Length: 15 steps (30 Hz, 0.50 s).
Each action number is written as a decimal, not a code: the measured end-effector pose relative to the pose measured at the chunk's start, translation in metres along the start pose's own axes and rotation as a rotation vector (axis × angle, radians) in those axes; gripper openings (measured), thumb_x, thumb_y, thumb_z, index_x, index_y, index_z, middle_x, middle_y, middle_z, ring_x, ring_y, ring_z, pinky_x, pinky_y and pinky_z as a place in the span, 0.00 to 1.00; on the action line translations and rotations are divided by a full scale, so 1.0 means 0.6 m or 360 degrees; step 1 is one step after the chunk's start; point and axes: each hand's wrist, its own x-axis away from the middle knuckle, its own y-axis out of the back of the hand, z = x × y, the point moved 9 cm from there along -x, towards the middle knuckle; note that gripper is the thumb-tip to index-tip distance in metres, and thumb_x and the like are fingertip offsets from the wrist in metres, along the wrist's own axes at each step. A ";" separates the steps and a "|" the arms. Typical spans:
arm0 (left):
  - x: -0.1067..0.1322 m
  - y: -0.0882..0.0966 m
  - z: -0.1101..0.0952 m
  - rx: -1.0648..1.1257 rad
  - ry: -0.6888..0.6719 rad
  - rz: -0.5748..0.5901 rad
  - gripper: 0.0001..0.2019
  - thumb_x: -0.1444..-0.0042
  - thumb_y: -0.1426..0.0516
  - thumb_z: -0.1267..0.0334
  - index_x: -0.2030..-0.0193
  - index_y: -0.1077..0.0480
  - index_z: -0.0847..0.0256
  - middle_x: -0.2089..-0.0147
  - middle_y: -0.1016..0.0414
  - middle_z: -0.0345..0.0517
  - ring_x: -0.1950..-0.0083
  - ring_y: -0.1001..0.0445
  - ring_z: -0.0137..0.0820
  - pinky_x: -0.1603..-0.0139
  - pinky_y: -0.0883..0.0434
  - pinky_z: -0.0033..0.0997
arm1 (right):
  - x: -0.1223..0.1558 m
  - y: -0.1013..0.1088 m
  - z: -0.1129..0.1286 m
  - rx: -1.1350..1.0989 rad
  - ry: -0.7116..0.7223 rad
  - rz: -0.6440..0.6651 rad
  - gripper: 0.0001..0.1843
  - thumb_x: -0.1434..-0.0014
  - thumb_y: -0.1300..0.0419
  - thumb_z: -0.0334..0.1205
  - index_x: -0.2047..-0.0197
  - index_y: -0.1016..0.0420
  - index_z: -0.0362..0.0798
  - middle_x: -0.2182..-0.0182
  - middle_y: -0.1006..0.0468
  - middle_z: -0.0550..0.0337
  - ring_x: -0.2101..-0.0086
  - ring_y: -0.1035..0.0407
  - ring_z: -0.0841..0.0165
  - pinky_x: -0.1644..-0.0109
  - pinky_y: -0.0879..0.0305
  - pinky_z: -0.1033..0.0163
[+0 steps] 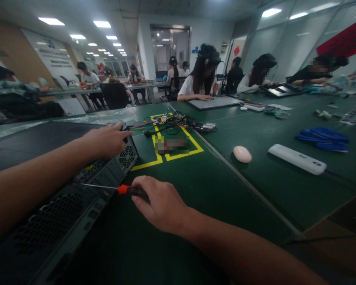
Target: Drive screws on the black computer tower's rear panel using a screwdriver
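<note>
A black computer case [109, 174] lies on its side at the left, its back panel with a round fan grille, ports and a large perforated vent facing me. My left hand [111, 138] rests on the case's upper far corner, fingers stretched out over the edge. In my right hand [160, 202] is a screwdriver [122, 189] with an orange and black handle, fingers closed around it. Its thin metal shaft points left and its tip reaches the back panel; whether it sits in a screw cannot be made out.
Beyond the case, yellow tape [184, 156] marks the green table [219, 198], with a cable bundle [178, 120] and a blurred item there. Rightward lie a pale oval object [242, 154], a white bar-shaped device [296, 159] and blue folded material [323, 138]. Several people sit across the table.
</note>
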 end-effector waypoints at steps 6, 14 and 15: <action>0.003 0.001 -0.002 -0.0075 0.0022 0.0085 0.33 0.26 0.59 0.59 0.17 0.41 0.59 0.20 0.40 0.74 0.25 0.28 0.65 0.33 0.25 0.66 | 0.000 0.001 0.002 0.0019 0.0005 0.0005 0.12 0.23 0.40 0.43 0.40 0.29 0.53 0.49 0.17 0.54 0.55 0.21 0.59 0.50 0.25 0.53; 0.008 0.004 -0.003 -0.0097 0.0075 0.0162 0.32 0.24 0.59 0.59 0.16 0.44 0.57 0.17 0.44 0.72 0.24 0.29 0.64 0.30 0.27 0.64 | 0.000 -0.001 0.002 0.0024 0.0018 -0.0018 0.13 0.23 0.40 0.43 0.39 0.29 0.52 0.48 0.18 0.54 0.55 0.22 0.60 0.50 0.25 0.53; 0.007 0.002 -0.001 -0.0100 0.0087 0.0165 0.32 0.24 0.59 0.59 0.15 0.44 0.56 0.17 0.44 0.71 0.24 0.28 0.64 0.31 0.26 0.64 | 0.000 -0.001 0.002 0.0019 0.0023 -0.0029 0.13 0.23 0.40 0.43 0.39 0.29 0.52 0.47 0.18 0.54 0.54 0.22 0.59 0.50 0.25 0.53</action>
